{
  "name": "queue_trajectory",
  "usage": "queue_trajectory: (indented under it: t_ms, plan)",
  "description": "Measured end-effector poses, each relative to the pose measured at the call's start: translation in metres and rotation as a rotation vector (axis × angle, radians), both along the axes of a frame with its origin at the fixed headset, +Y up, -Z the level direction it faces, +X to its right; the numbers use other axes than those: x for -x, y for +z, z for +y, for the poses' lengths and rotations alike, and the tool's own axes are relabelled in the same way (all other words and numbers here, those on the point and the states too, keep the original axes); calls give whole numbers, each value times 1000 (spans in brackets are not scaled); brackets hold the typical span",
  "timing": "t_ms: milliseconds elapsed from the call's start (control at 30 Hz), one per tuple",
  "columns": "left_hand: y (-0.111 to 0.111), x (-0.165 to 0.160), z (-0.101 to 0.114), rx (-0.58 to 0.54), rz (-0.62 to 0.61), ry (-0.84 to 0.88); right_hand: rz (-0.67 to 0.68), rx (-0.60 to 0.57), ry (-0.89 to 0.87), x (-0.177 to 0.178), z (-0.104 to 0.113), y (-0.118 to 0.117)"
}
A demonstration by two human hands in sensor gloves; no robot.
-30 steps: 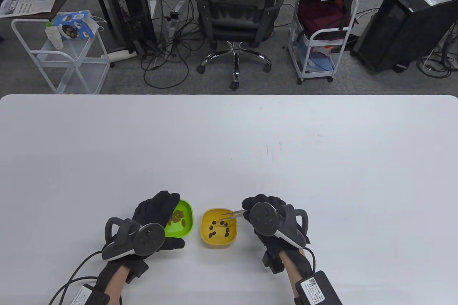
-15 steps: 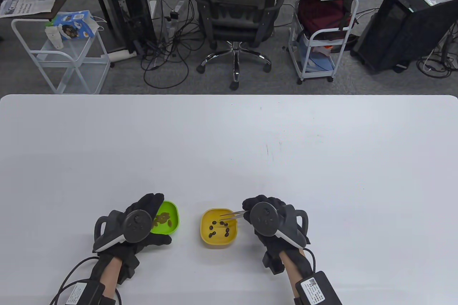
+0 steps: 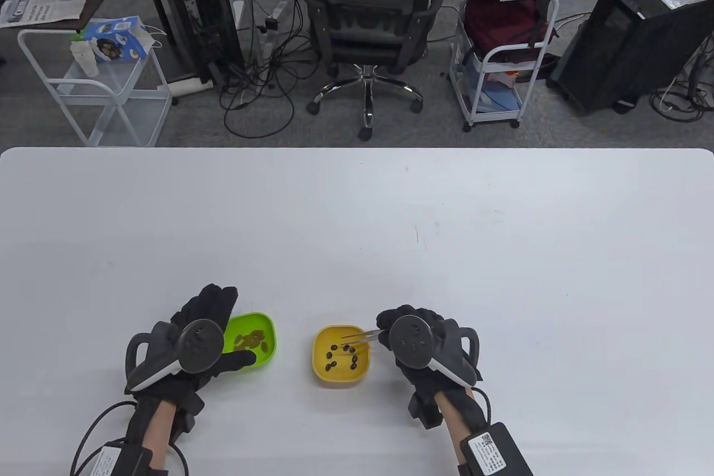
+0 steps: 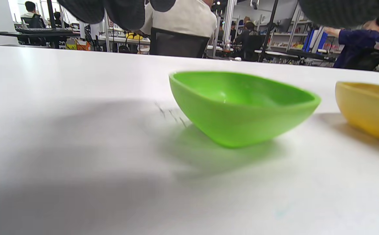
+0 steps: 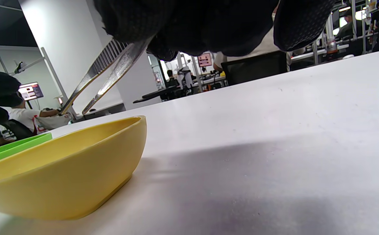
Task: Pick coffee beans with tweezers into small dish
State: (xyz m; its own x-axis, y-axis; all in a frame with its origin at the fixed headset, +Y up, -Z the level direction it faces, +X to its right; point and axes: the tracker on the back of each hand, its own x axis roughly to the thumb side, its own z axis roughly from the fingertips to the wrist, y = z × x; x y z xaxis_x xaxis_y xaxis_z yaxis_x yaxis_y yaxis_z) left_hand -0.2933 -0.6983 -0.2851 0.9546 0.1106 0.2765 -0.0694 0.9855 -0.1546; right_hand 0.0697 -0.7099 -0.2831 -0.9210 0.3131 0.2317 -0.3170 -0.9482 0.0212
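A green dish (image 3: 270,331) with several coffee beans (image 3: 252,339) stands near the table's front edge; it also shows in the left wrist view (image 4: 241,111). A yellow dish (image 3: 321,339) to its right holds several dark beans (image 3: 343,356). My left hand (image 3: 220,325) is spread open at the green dish's left side, its fingers above the table and its thumb over the near rim. My right hand (image 3: 390,325) grips metal tweezers (image 3: 360,335). Their tips stand slightly apart above the yellow dish (image 5: 62,182), with no bean seen between them (image 5: 104,71).
The white table (image 3: 390,219) stretches far behind and to both sides of the dishes. The two dishes stand about a hand's width apart. An office chair (image 3: 368,1), carts and computer towers stand beyond the table's far edge.
My left hand slid the green dish to the left, away from the yellow one, then let go and drew further left with fingers spread. The right hand and tweezers have stayed still.
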Motion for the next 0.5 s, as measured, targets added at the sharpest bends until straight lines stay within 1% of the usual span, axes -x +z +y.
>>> queue_trajectory:
  t_ms: [67, 167, 333, 400, 500]
  plan:
    - [4, 12, 4, 1, 17, -1, 2, 1, -2, 0, 0, 0]
    - [9, 31, 3, 5, 45, -1, 2, -3, -3, 0, 0, 0]
    - [19, 60, -10, 11, 112, 20, -4, 3, -3, 0, -1, 0]
    - [23, 66, -18, -4, 135, 28, -9, 6, -7, -1, -1, 0]
    - [24, 69, -22, -15, 159, 3, -12, 10, -7, -1, -1, 0]
